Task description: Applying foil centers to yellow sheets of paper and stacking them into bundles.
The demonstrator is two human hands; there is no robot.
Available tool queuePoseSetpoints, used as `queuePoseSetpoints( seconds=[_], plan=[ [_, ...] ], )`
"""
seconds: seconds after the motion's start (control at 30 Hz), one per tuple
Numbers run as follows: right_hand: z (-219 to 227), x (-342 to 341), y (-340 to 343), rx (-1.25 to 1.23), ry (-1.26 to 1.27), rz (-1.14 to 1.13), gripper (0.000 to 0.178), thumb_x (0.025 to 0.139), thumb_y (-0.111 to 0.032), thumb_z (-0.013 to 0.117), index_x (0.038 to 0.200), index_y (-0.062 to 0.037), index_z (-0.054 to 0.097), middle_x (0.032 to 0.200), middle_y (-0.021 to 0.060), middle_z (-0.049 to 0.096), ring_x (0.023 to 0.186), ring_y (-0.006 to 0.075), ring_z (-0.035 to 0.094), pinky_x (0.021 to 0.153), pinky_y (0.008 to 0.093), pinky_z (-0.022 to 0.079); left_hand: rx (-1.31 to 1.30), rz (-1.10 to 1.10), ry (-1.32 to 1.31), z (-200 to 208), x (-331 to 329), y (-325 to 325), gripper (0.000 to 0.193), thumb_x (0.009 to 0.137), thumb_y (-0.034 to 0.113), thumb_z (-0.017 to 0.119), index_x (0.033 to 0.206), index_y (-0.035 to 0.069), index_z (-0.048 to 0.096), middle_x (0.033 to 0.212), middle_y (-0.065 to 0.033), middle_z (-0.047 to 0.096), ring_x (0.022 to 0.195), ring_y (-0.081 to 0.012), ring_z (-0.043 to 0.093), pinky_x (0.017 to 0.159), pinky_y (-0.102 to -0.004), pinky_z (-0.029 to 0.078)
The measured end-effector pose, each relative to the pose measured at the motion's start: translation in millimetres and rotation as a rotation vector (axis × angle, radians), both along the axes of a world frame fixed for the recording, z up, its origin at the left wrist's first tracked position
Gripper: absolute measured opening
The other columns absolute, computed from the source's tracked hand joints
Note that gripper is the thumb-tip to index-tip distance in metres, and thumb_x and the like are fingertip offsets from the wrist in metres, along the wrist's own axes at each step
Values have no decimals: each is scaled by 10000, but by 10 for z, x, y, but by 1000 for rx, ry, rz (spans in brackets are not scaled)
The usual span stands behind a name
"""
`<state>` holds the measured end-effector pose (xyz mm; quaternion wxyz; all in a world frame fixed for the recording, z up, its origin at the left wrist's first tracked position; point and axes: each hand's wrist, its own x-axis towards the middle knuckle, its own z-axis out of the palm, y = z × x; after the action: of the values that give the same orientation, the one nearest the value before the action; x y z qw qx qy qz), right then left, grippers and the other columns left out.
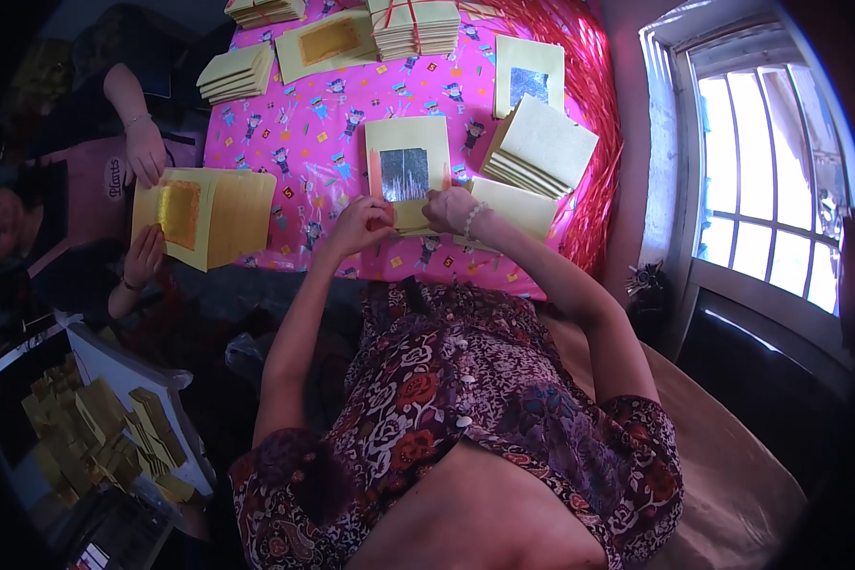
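Observation:
A stack of yellow joss paper [405, 131] with a silver foil square on top lies in front of me, at the near edge of a pink patterned tabletop [304, 204]. My left hand [359, 226] is closed on the stack's lower left corner, fingers curled around the edge. At the lower right corner my right hand [454, 209], with a beaded bracelet at the wrist, pinches the paper. Orange-red shows along both sides of the foil. Just right of the stack lie more folded yellow sheets [543, 144], partly over another yellow pile [513, 211].
Red plastic strands [594, 180] hang along the table's right side, by a barred window [769, 171]. Tied yellow bundles [416, 33] stand at the back. To the left, a co-worker's hands [145, 152] hold gold-foiled paper [242, 214]. A box [176, 370] of folded pieces stands lower left.

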<state>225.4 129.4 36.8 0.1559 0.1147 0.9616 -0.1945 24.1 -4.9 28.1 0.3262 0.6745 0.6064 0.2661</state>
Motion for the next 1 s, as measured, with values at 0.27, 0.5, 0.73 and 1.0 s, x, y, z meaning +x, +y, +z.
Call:
queuePoseSetpoints(
  seconds=[0.27, 0.5, 0.73, 1.0],
  plan=[
    [-101, 3, 50, 28, 52, 60, 209, 715, -308, 634, 747, -103, 662, 793, 111, 620, 757, 256, 639, 651, 378, 512, -84, 41, -119, -27, -66, 63, 126, 706, 182, 728, 777, 81, 702, 938, -95, 618, 904, -246, 590, 795, -351, 467],
    [-76, -3, 58, 25, 24, 59, 210, 736, -316, 633, 759, -109, 667, 812, 100, 628, 792, 255, 638, 682, 371, 512, -171, 21, -181, -66, -104, 103, 119, 735, 156, 703, 802, 57, 704, 945, -96, 609, 879, -215, 602, 752, -317, 479],
    [-75, -21, 49, 59, 3, 60, 219, 740, -327, 634, 769, -113, 674, 821, 97, 630, 800, 243, 638, 681, 371, 511, -161, -15, -144, -91, -108, 113, 117, 752, 151, 694, 819, 56, 702, 948, -61, 608, 890, -181, 590, 761, -301, 470],
    [-40, -53, 91, 33, -50, 100, 236, 717, -362, 660, 780, -136, 692, 837, 77, 634, 823, 232, 632, 684, 374, 506, -168, 3, -157, -85, -114, 93, 114, 742, 150, 699, 812, 61, 705, 947, -75, 607, 894, -197, 593, 771, -309, 472]
  ],
)
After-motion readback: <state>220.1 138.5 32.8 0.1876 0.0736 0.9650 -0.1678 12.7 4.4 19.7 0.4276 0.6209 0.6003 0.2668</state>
